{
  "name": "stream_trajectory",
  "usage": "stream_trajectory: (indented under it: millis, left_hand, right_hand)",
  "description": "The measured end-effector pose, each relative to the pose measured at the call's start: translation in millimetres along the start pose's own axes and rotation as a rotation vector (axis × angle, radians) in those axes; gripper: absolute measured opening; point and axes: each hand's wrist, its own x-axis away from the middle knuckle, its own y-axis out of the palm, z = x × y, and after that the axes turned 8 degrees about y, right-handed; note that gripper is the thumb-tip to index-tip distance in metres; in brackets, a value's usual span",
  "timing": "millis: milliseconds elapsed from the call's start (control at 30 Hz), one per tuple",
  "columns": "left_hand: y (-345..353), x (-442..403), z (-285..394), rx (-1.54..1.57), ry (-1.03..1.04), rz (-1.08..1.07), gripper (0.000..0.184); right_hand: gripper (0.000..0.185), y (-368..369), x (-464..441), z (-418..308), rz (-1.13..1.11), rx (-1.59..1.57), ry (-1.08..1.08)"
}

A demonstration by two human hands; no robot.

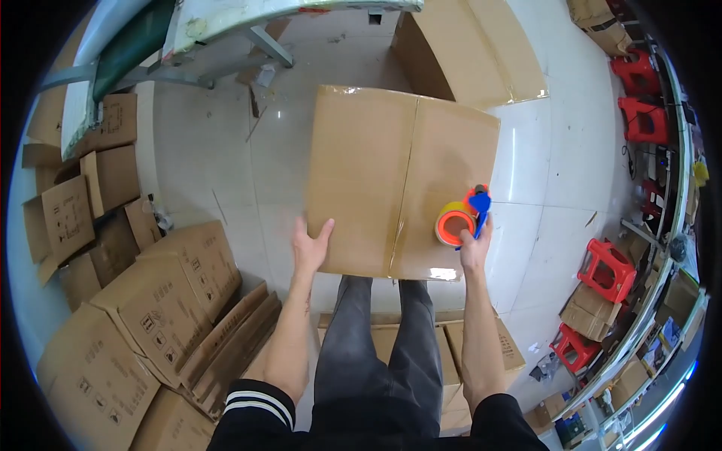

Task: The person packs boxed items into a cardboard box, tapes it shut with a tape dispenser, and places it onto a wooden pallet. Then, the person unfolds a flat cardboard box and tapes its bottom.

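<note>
A large closed cardboard box (361, 173) stands in front of my legs, with clear tape along the seam between its top flaps. Against its left side near the front corner rests my left hand (310, 244), thumb on the top edge and fingers partly hidden by the side. My right hand (475, 244) is wrapped round the blue handle of a tape dispenser (479, 203) at the box's right edge. The dispenser carries a roll of tape with an orange core (456, 225), which is over the right flap.
Another cardboard box (481, 45) sits just beyond. Stacked cartons (150, 308) fill the left, and more boxes (508, 349) lie behind my legs. A workbench (226, 26) is at the upper left; red stools (608, 269) line the right beside shelving.
</note>
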Motion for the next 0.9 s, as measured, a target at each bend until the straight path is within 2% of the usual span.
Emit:
stream_trajectory:
  millis: [33,67,167,233,367,433,467,533,567,600,633,667,700,767,833,900]
  left_hand:
    - [-1.6,1.9,-4.9,0.212,-0.028,-0.105,0.067]
    - [-6.0,0.2,-1.1,0.412,-0.041,-0.215,0.068]
    - [-0.1,8.5,43.0,0.354,-0.051,-0.178,0.065]
    - [-3.5,18.8,77.6,0.278,-0.088,-0.146,0.062]
    - [-49.6,54.7,138.1,0.084,-0.106,-0.147,0.06]
    - [-58.1,59.0,152.7,0.034,0.006,-0.204,0.06]
    - [-57.0,54.6,159.1,0.009,0.062,-0.233,0.06]
    - [-37.8,15.3,180.4,-0.022,0.378,-0.283,0.06]
    - [-38.5,-6.1,215.8,-0.126,0.514,-0.387,0.057]
    - [-44.9,-13.8,260.3,-0.172,0.557,-0.489,0.055]
    - [-20.9,-19.1,269.6,-0.2,0.769,-0.452,0.054]
    - [1.6,-19.2,274.7,-0.23,0.989,-0.414,0.053]
    - [17.0,-11.1,279.6,-0.274,1.081,-0.324,0.055]
    - [36.0,-2.4,288.9,-0.349,1.274,-0.129,0.059]
    - [17.3,21.3,265.2,-0.313,1.025,-0.085,0.072]
    - [6.5,48.5,210.1,-0.136,0.695,-0.041,0.089]
  right_hand:
    - [0.032,-2.7,1.6,2.4,-0.176,-0.289,0.263]
    - [0.022,-2.5,-0.8,5.4,-0.181,-0.38,0.333]
    - [0.019,-40.9,-17.6,8.3,-0.183,-0.321,0.322]
    - [0.019,-70.9,-20.5,7.9,-0.16,-0.396,0.347]
    - [0.029,-109.6,47.5,47.0,-0.026,-0.667,0.459]
    - [0.033,-115.0,95.3,91.0,0.053,-0.841,0.536]
    - [0.033,-112.1,120.6,89.1,0.122,-0.94,0.531]
    - [0.026,-99.8,163.9,64.1,0.217,-1.055,0.702]
    - [0.024,-85.4,181.2,60.2,0.212,-1.154,0.718]
    - [0.027,-67.3,198.4,62.7,0.232,-1.181,0.7]
    - [0.034,-55.1,219.8,49.0,0.282,-1.25,0.754]
    - [0.042,-41.5,240.8,47.7,0.204,-1.302,0.777]
    - [0.046,-29.1,255.1,49.8,0.11,-1.371,0.748]
    - [0.044,-35.3,256.3,40.1,-0.226,-1.211,0.784]
    - [0.046,-54.5,241.5,53.5,-0.207,-0.64,0.436]
    - [0.044,-95.8,200.0,32.8,0.045,-0.481,0.139]
